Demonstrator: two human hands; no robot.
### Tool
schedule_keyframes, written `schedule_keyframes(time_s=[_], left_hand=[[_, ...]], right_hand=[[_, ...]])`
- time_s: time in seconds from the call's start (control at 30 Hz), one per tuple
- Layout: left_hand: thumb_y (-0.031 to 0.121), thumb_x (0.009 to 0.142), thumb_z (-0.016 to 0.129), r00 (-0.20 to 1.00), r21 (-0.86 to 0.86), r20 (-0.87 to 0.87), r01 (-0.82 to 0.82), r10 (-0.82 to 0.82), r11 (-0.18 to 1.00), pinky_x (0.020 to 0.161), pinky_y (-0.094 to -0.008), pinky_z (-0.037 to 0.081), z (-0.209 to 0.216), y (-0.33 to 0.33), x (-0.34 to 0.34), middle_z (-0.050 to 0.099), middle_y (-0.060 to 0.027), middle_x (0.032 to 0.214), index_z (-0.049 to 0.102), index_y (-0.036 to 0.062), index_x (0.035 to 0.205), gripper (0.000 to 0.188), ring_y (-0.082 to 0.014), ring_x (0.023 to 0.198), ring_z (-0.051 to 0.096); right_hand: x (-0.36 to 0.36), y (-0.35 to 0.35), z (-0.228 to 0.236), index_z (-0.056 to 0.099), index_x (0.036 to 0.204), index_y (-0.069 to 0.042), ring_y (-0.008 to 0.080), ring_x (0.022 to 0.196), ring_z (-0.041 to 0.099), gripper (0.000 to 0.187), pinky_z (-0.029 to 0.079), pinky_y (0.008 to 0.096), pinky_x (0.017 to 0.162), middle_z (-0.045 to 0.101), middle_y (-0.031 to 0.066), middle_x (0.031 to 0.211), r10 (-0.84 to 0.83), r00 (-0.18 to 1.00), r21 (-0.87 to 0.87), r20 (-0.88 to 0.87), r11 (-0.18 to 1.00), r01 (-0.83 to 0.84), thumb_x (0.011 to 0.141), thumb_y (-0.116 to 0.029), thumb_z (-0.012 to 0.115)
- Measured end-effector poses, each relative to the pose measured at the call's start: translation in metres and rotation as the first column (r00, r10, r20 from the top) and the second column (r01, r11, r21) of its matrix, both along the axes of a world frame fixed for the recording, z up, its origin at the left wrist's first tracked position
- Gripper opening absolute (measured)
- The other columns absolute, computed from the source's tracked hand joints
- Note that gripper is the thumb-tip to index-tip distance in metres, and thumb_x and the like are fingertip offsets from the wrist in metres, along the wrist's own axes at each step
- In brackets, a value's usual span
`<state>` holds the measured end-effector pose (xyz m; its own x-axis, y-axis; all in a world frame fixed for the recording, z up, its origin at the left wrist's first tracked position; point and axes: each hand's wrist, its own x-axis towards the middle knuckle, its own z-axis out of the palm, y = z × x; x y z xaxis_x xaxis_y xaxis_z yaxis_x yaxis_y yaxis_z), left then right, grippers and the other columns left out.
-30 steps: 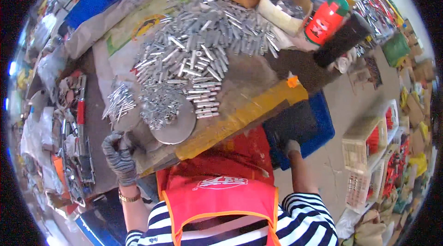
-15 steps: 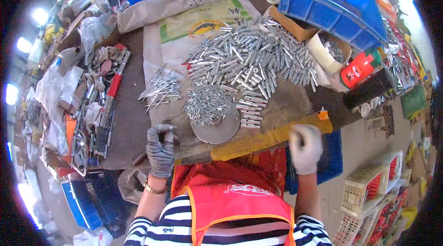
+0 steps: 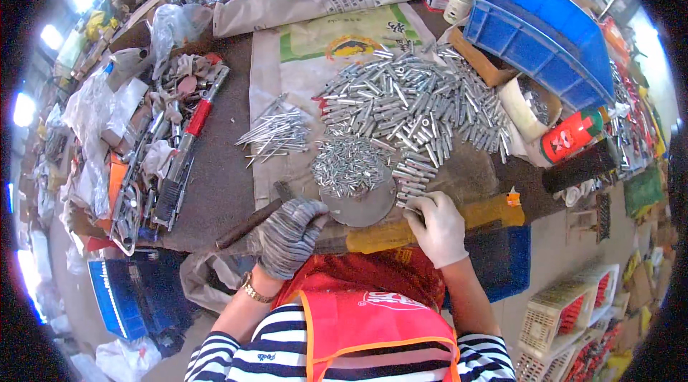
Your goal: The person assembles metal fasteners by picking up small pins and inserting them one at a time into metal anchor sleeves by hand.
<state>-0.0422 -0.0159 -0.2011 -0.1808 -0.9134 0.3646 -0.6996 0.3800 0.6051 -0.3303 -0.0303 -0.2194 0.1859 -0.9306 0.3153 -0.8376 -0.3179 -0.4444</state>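
My left hand (image 3: 290, 235), in a grey striped glove, is closed with thumb and forefinger pinched left of a round grey disc (image 3: 356, 211); what the pinch holds, if anything, is too small to make out. A heap of small metal pins (image 3: 347, 165) covers the disc's far part. In a white glove, my right hand (image 3: 441, 230) has its fingertips closed at the near end of a stacked row of metal sleeves (image 3: 413, 174), gripping the nearest one. Beside my left hand lies a dark stick-like handle (image 3: 247, 226), partly covered by the glove.
A large pile of metal sleeves (image 3: 408, 99) spreads over a sack (image 3: 269, 70). Long thin nails (image 3: 278, 132) lie left of it. Tools and plastic bags crowd the left. Blue bins (image 3: 537, 41), a red-green can (image 3: 570, 137) and a white bottle (image 3: 459, 3) stand far right.
The view has shifted, so the table appears further right. My right hand has come in left to the row of sleeves. My left hand has moved right, toward the disc, staying pinched.
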Motion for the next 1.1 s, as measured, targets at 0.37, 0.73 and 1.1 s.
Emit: schedule_keyframes(time_s=[0.37,0.73,1.1], left_hand=[[0.016,0.085,0.071,0.96,0.052,0.273,0.051,-0.063,0.997,0.076,-0.0436,0.052,-0.002,-0.008,-0.024,0.069,-0.0121,0.094,0.069,0.0097,0.098,0.015,-0.0332,0.085,0.064],[0.018,0.089,0.066,0.934,0.203,0.349,0.003,-0.075,0.979,0.078,-0.0429,0.054,-0.005,-0.011,-0.026,0.068,-0.0143,0.1,0.07,0.0085,0.105,0.019,-0.0338,0.091,0.066],[0.014,0.085,0.061,0.85,0.23,0.482,0.111,-0.212,0.967,0.064,-0.0433,0.055,0.006,-0.018,-0.024,0.065,-0.0177,0.099,0.067,0.008,0.107,0.024,-0.0331,0.079,0.067]], right_hand=[[0.042,0.001,0.005,0.068,0.102,-0.014,0.0312,0.091,0.064,0.022,0.054,0.042,0.076,0.063,0.0089,0.099,0.213,0.965,0.038,0.156,0.975,-0.221,0.082,-0.019,0.075],[0.051,-0.002,0.003,0.072,0.105,-0.017,0.0298,0.09,0.065,0.027,0.055,0.0404,0.074,0.063,0.0084,0.098,0.121,0.979,0.113,0.162,0.984,-0.14,0.078,-0.02,0.077],[0.049,-0.003,0.0,0.074,0.1,-0.017,0.0279,0.088,0.065,0.024,0.054,0.0384,0.073,0.065,0.0067,0.096,0.084,0.976,0.161,0.2,0.98,-0.117,0.077,-0.021,0.079]])
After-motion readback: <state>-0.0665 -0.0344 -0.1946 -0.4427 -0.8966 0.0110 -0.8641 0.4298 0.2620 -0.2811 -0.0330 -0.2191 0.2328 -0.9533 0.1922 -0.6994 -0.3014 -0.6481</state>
